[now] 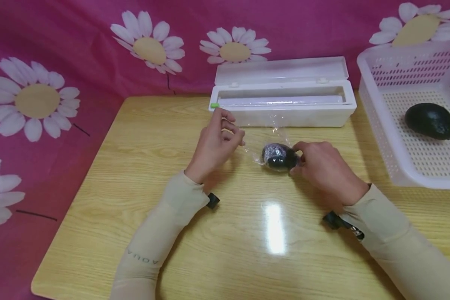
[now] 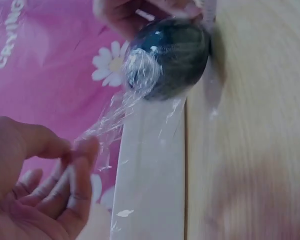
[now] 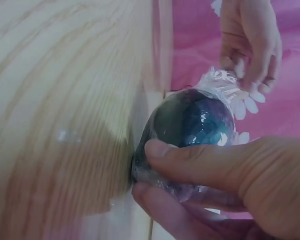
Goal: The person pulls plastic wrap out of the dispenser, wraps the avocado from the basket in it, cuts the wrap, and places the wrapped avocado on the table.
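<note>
"where is the dark fruit (image 1: 280, 158)?"

"over the counter (image 1: 135, 187), in front of the long white box (image 1: 285, 118); i can't tell whether it touches the wood"

"and the right hand (image 1: 324, 164)?"

"it grips one end, thumb and fingers curled round. the head view hides most of those fingers, but the right wrist view shows the thumb lying across the wrapped skin"

"the left hand (image 1: 219, 137)?"

"its fingers pinch the clear film (image 2: 107, 125), plain only from the left wrist; from the head the film nearly vanishes against the counter"

"anything cut off?"

"the white basket (image 1: 375, 125) runs out of the head view at the right, a second dark fruit (image 1: 430, 121) inside; only the left wrist catches the lettering "crying" on the pink cloth (image 2: 50, 75)"
</note>
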`<state>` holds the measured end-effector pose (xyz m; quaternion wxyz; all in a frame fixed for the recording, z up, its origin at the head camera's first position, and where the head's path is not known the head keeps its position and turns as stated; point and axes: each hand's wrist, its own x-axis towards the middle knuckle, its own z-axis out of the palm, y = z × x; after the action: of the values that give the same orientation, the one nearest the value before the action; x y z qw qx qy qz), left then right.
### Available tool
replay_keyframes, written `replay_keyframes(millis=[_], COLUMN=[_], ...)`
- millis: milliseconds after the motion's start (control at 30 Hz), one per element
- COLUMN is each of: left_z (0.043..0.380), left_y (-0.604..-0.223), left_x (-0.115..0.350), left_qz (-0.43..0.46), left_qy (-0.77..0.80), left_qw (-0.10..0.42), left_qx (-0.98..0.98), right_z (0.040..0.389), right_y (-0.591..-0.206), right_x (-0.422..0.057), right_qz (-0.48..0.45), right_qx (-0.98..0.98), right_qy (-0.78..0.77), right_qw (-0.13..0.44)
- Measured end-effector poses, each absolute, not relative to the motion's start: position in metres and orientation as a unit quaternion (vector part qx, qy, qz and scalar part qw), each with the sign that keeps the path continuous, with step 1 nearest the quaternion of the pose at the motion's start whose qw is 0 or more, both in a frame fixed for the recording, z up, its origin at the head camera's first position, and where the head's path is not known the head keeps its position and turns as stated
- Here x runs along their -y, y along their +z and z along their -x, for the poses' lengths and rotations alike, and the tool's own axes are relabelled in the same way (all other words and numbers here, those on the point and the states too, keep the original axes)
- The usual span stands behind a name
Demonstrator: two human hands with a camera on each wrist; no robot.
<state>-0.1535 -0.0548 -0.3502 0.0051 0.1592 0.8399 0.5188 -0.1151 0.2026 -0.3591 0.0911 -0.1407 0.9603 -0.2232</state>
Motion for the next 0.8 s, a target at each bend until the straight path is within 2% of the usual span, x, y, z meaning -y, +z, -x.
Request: replay_keyframes(millis=[200,367,567,733,800], left_z=[0.145,0.142,0.139,0.136,0.136], left_y=[-0.350,-0.351,-0.361,-0.368,-0.370], left_x=[0.034,0.015,-0.004,-0.007,-0.007], left_qz=[-0.248,-0.300,-0.366,-0.381,-0.382], left_qy=[0.468,0.471,0.401,0.341,0.322], left_qw=[-0.047,-0.025,0.004,-0.012,-0.021], left_qx=[-0.847,-0.830,-0.840,-0.859,-0.866], right_z=[0.113,0.112,0.109,0.107,0.108], right_y=[-0.359,-0.359,-0.361,-0.361,-0.360], right_x=[-0.198,-0.196,-0.195,-0.195,-0.196], right_qz=[0.148,0.153,0.166,0.176,0.172], right_qx=[-0.963,-0.963,-0.962,-0.961,-0.959], right_qy=[-0.215,-0.215,-0.212,-0.215,-0.224], right_qw=[0.064,0.053,0.041,0.016,0.025])
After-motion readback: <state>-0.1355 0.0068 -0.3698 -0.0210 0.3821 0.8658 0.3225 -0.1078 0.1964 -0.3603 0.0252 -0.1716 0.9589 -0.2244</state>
